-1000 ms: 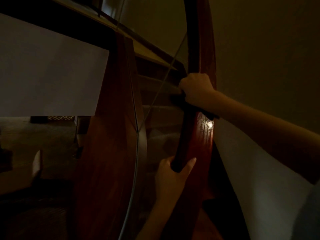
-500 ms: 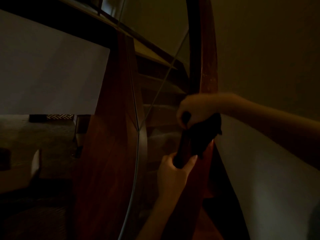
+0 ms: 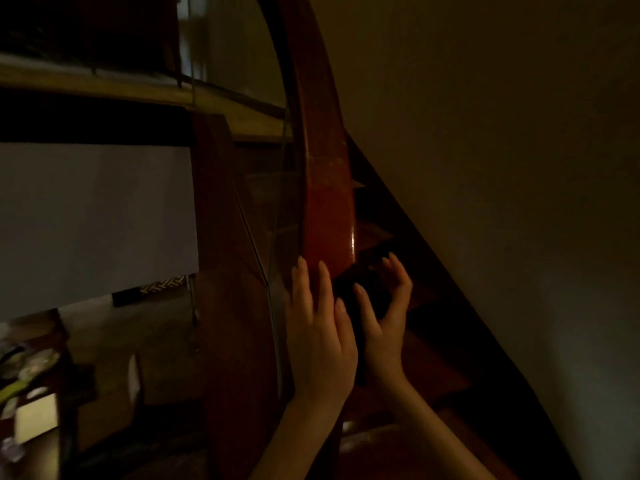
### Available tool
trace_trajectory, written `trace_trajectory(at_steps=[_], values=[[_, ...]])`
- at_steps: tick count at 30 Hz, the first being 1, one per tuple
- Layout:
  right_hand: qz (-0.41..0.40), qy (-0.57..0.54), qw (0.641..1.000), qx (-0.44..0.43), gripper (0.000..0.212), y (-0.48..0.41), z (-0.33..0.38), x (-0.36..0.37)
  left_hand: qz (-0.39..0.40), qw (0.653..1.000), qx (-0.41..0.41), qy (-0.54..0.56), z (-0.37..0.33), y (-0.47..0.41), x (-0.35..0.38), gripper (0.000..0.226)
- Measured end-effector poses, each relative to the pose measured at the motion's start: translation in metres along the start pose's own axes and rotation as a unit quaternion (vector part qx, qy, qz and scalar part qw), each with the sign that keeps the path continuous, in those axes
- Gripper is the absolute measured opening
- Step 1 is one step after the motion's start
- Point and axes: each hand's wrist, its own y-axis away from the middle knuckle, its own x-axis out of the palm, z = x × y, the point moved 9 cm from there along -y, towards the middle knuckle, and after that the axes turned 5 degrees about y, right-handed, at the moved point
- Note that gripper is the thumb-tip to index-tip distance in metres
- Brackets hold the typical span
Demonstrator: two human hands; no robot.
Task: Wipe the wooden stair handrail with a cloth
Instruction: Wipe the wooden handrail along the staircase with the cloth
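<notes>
My L hand [image 3: 320, 336] lies flat, fingers straight, against the handrail [image 3: 325, 202] at its near end. R hand [image 3: 386, 317] cups the cloth [image 3: 372, 278] w/ thumb and fingers, just right of the rail. Cloth's edges lost in shadow; rail's end hidden behind both hands.

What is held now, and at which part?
The right hand cups the dark cloth between thumb and fingers; the left hand lies flat on the handrail.
</notes>
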Motion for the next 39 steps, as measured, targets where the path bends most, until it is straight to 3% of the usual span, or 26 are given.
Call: trace_trajectory(at_steps=[1, 4, 13, 16, 21, 23, 32, 33, 36, 39], values=[[0.009, -0.036, 0.998, 0.045, 0.047, -0.004, -0.011, 0.003, 0.0, 0.999, 0.024, -0.024, -0.007, -0.004, 0.005, 0.052], [0.047, -0.123, 0.984, 0.122, 0.022, -0.012, -0.035, 0.017, 0.019, 0.995, 0.067, -0.069, -0.021, -0.017, 0.02, 0.051], [0.127, -0.233, 0.95, 0.162, 0.011, -0.068, -0.084, 0.021, -0.018, 0.995, 0.056, -0.085, -0.019, -0.027, 0.022, 0.05], [0.176, -0.277, 0.915, 0.235, 0.017, -0.083, -0.1, 0.031, -0.055, 0.987, 0.05, -0.143, -0.028, -0.041, 0.024, 0.049], [0.268, -0.272, 0.865, 0.325, 0.004, -0.084, -0.098, 0.051, -0.041, 0.97, 0.026, -0.239, -0.04, -0.073, 0.039, 0.054], [0.276, -0.261, 0.852, 0.359, 0.003, -0.084, -0.095, 0.056, -0.03, 0.961, 0.016, -0.274, -0.039, -0.08, 0.04, 0.053], [0.244, -0.204, 0.881, 0.35, 0.006, -0.095, -0.076, 0.051, -0.027, 0.955, 0.014, -0.297, -0.04, -0.077, 0.038, 0.052], [0.245, -0.212, 0.88, 0.348, 0.003, -0.092, -0.073, 0.05, -0.028, 0.955, 0.013, -0.296, -0.04, -0.077, 0.038, 0.052], [0.265, -0.237, 0.862, 0.36, 0.024, -0.076, -0.069, 0.05, -0.03, 0.955, 0.014, -0.294, -0.039, -0.076, 0.039, 0.052], [0.265, -0.275, 0.836, 0.393, 0.019, -0.074, -0.071, 0.053, -0.031, 0.952, 0.01, -0.303, -0.036, -0.076, 0.038, 0.053]])
